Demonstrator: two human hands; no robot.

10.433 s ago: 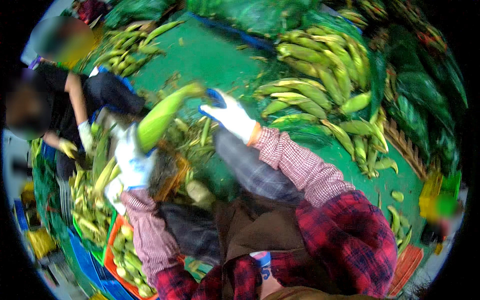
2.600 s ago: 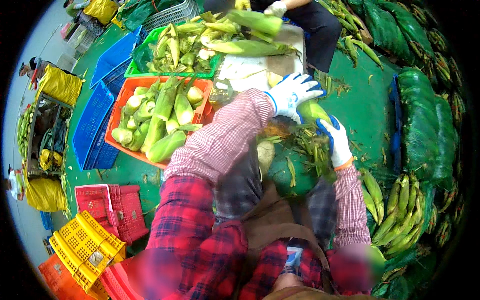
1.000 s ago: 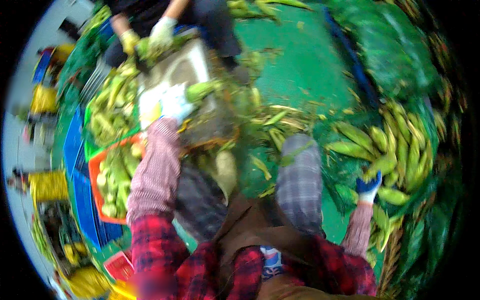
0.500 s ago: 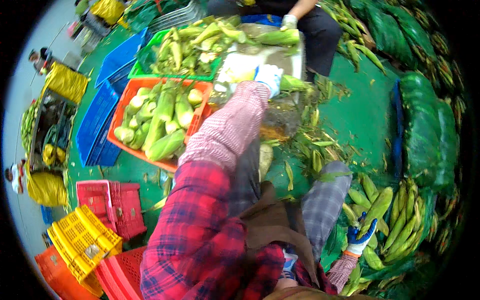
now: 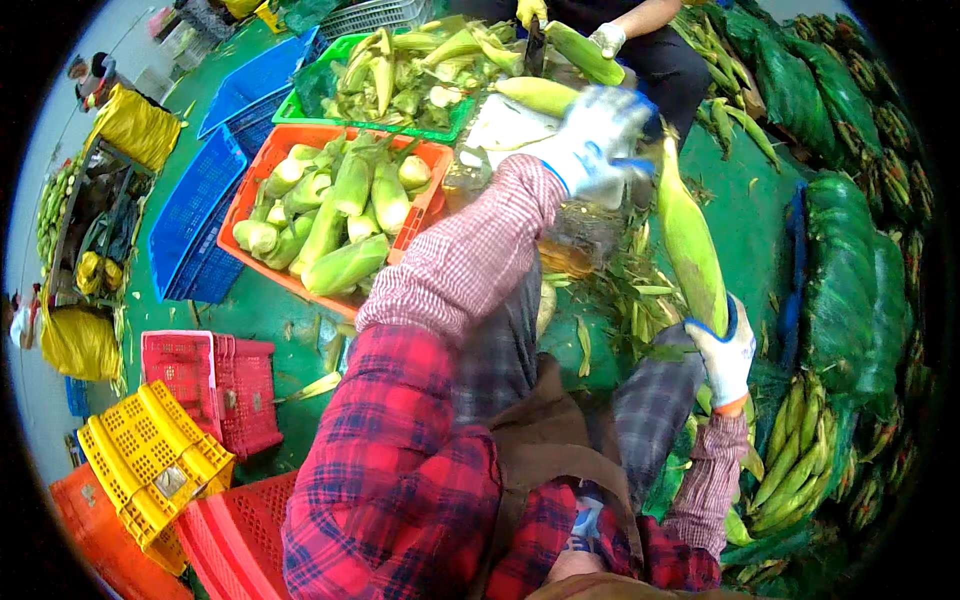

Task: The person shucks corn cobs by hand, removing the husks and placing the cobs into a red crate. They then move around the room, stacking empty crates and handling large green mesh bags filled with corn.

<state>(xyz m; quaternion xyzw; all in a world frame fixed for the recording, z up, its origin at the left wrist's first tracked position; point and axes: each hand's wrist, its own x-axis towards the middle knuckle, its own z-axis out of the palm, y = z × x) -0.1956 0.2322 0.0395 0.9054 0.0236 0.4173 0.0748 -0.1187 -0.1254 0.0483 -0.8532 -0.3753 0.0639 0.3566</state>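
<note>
My right hand [image 5: 728,352], in a white and blue work glove, grips the thick lower end of a green ear of corn [image 5: 690,245] in its husk. The ear stands nearly upright, its thin tip upward. My left hand [image 5: 598,142], gloved alike and a little blurred, is near that tip with fingers and thumb apart; nothing shows in it. Beneath and behind it is a pale cutting board [image 5: 500,122] with another ear of corn [image 5: 538,96] on it. An orange crate [image 5: 235,215] of trimmed corn ears sits left of my left forearm.
Across the board a co-worker's white-gloved hand [image 5: 608,40] holds a corn ear [image 5: 585,54]; their yellow-gloved hand [image 5: 532,12] holds a dark blade [image 5: 535,50]. A green crate [image 5: 465,118] carries husks. Blue crates [image 5: 195,230] stand left, corn ears [image 5: 795,450] lie right.
My right hand has risen from the pile at lower right, bringing up a corn ear. My left hand has moved right, off the board. The co-worker's hands now hold a blade and an ear.
</note>
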